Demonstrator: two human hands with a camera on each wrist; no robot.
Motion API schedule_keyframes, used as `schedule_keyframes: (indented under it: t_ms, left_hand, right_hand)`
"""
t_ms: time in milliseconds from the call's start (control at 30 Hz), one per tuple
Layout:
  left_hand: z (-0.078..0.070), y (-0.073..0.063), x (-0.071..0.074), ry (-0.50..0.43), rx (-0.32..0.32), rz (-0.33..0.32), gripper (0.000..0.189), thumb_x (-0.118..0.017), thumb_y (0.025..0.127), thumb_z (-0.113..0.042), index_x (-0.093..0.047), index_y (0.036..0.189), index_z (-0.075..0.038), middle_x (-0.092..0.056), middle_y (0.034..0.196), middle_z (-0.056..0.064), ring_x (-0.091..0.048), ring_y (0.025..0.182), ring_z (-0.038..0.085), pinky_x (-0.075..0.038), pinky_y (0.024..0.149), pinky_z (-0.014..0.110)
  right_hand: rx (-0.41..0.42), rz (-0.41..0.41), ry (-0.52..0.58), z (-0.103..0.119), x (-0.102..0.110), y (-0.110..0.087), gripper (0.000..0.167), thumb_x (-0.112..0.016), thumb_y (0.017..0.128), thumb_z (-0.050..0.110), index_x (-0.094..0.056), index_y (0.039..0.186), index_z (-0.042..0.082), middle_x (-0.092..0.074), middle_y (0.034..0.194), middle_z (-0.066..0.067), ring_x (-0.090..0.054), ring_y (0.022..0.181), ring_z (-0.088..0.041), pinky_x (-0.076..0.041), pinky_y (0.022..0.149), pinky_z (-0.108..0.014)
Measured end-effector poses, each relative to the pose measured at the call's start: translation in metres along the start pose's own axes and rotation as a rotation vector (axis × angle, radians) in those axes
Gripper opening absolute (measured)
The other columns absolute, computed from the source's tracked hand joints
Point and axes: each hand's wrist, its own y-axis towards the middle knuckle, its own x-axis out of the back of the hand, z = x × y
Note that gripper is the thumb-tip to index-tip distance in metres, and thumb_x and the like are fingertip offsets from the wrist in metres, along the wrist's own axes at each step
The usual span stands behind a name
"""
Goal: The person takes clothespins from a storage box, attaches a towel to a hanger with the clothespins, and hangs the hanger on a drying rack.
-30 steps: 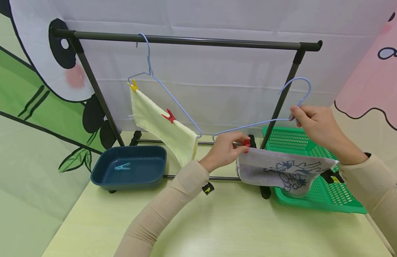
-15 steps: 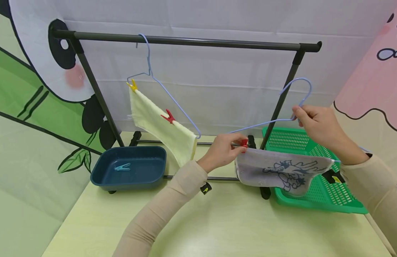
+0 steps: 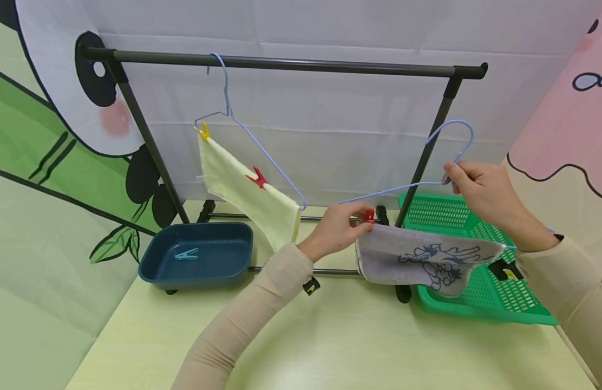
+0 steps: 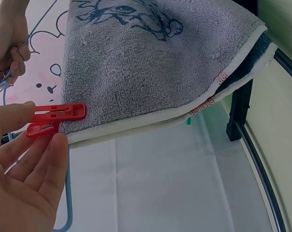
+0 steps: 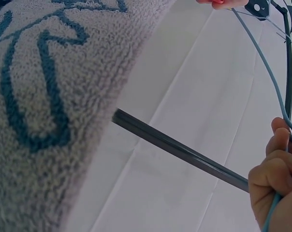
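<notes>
At left, a yellow cloth [image 3: 233,181] hangs pinned; at center, a person's left hand [image 3: 337,227] pinches a red clothespin [image 4: 71,111] at the corner of a gray towel [image 3: 408,254] draped on a blue hanger [image 3: 390,192]; farther right, the right hand [image 3: 481,192] grips the hanger's neck. Should the clothespin bite shallow, or the hanger tip, the towel could slip toward the green basket [image 3: 491,316].

Head view brightly and evenly lit, pale glare reflected on the table [image 3: 320,352], soft shadows cast there, wrist views rendered dimmer and greyer, nearby towel [image 5: 93,92] blurred in the right one.
</notes>
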Motion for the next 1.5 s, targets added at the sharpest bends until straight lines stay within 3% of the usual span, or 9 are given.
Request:
schedule_keyframes:
  t_ms: [400,567,767,1100,1367,1500]
  left_hand:
    - [0.0001,-0.0013,0.0013,-0.01,-0.036,-0.011,0.031,-0.068,0.087,-0.009,-0.063,0.118,-0.005,-0.066,0.106,0.005,-0.063,0.093,0.007,-0.048,0.073,0.015]
    - [0.0008,-0.0008,0.0015,-0.013,-0.024,-0.004,0.032,-0.068,0.087,-0.009,-0.063,0.119,-0.006,-0.066,0.107,0.004,-0.062,0.094,0.007,-0.048,0.074,0.015]
    - [-0.0009,-0.0013,0.0033,0.052,-0.008,-0.003,0.023,-0.068,0.088,-0.013,-0.066,0.111,-0.01,-0.068,0.101,-0.003,-0.062,0.091,0.003,-0.047,0.073,0.014]
    - [-0.0004,-0.0003,0.0016,0.082,-0.036,-0.039,0.014,-0.064,0.09,-0.007,-0.068,0.104,-0.008,-0.068,0.096,0.0,-0.065,0.087,0.005,-0.048,0.072,0.013]
    - [-0.0007,-0.0001,0.0013,0.043,0.078,-0.008,0.023,-0.065,0.091,-0.013,-0.064,0.114,-0.01,-0.067,0.104,-0.003,-0.063,0.09,0.003,-0.048,0.075,0.016]
    - [-0.0017,-0.0002,0.0012,-0.006,0.084,0.013,0.031,-0.064,0.091,-0.012,-0.061,0.121,-0.008,-0.066,0.108,0.0,-0.062,0.093,0.004,-0.048,0.076,0.016]
  right_hand:
    - [-0.034,0.005,0.0,-0.005,0.0008,-0.001,0.048,-0.042,0.1,0.041,-0.069,0.086,0.004,-0.061,0.073,-0.01,-0.035,0.041,-0.02,-0.027,0.037,-0.031]
    - [-0.036,0.008,0.004,-0.0044,0.0012,-0.0013,0.048,-0.042,0.1,0.042,-0.069,0.087,0.004,-0.061,0.074,-0.011,-0.033,0.04,-0.021,-0.026,0.036,-0.031]
    - [-0.024,0.012,0.006,0.0005,0.0011,-0.0011,0.047,-0.044,0.099,0.041,-0.069,0.084,0.005,-0.059,0.07,-0.008,-0.037,0.043,-0.02,-0.028,0.039,-0.032]
    - [-0.016,0.01,-0.01,0.0031,-0.0017,0.0005,0.042,-0.045,0.1,0.036,-0.07,0.086,0.005,-0.059,0.07,-0.005,-0.037,0.044,-0.018,-0.029,0.041,-0.03]
    - [-0.018,0.02,-0.007,0.002,-0.0021,0.0003,0.045,-0.043,0.1,0.039,-0.069,0.083,0.006,-0.058,0.068,-0.005,-0.036,0.043,-0.019,-0.029,0.04,-0.031]
    - [-0.025,0.03,-0.005,-0.0003,-0.0009,-0.0001,0.048,-0.042,0.1,0.042,-0.068,0.083,0.006,-0.057,0.067,-0.006,-0.036,0.042,-0.02,-0.029,0.04,-0.032]
